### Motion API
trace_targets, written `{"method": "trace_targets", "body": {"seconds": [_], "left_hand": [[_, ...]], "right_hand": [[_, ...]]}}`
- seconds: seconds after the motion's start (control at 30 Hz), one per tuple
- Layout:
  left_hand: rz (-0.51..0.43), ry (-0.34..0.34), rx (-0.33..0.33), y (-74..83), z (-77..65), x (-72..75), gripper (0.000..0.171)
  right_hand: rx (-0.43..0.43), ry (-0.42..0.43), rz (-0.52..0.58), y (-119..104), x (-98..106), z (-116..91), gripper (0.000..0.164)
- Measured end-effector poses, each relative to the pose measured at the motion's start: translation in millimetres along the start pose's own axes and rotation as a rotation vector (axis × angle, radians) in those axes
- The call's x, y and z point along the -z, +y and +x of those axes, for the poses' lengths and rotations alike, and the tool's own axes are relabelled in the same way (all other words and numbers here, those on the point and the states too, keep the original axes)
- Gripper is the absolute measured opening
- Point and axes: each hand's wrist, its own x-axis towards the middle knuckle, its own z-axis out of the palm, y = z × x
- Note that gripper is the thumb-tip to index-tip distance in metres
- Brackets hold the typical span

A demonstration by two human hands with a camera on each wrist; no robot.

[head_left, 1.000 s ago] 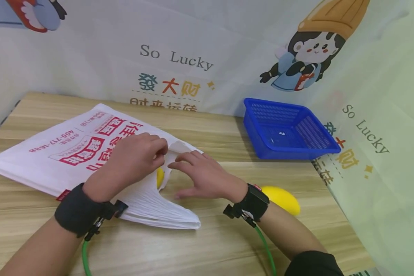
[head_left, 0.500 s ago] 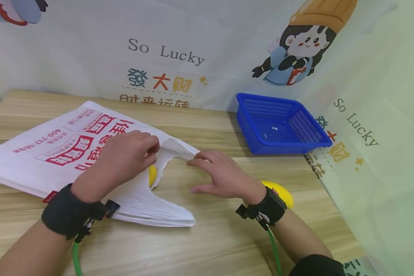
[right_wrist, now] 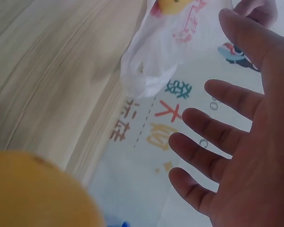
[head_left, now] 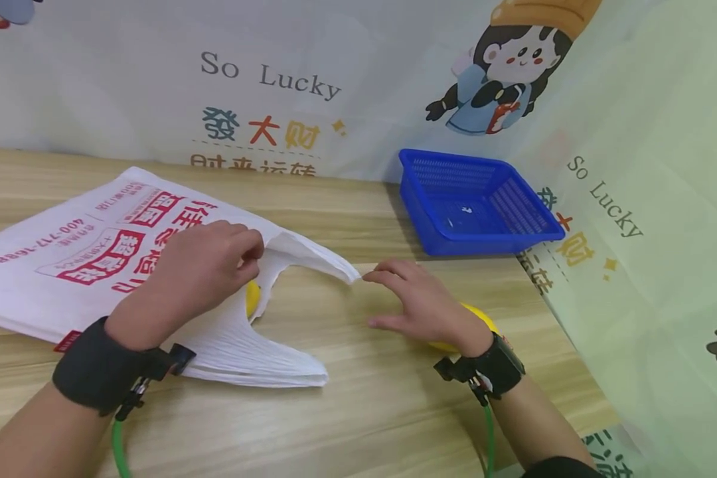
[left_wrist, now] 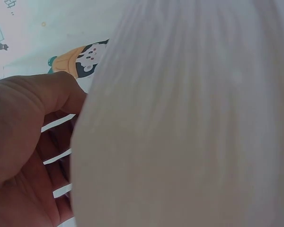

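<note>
The white bag (head_left: 119, 239) reads "400-717-1688" in red, the backdrop (head_left: 358, 119) "So Lucky".

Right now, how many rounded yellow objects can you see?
2. One yellow object shows inside the white bag; the other yellow object is on the table, partly behind the right hand. The bag may hide more.
</note>
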Motion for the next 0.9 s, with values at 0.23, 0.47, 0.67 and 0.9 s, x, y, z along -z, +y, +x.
{"method": "trace_targets", "body": {"seconds": [0.23,0.47,0.67,0.9], "left_hand": [[0.007,-0.001,-0.002,0.3,0.8,-0.9,0.007],[-0.001,0.003,-0.012,0.9,1.3,-2.7,0.007],[0.003,-0.016,-0.001,1.2,2.1,-3.2,0.006],[0.006,-0.014,-0.009,0.7,2.5,-5.4,0.007]], "right_hand": [[-0.092,-0.025,0.006,13.7,3.7,-23.1,0.074],[-0.166,-0.061,0.003,24.2,3.8,-43.9,0.083],[-0.240,-0.097,0.027,33.6,3.0,-62.7,0.086],[-0.289,-0.077,0.034,46.2,1.6,-83.5,0.090]]}}
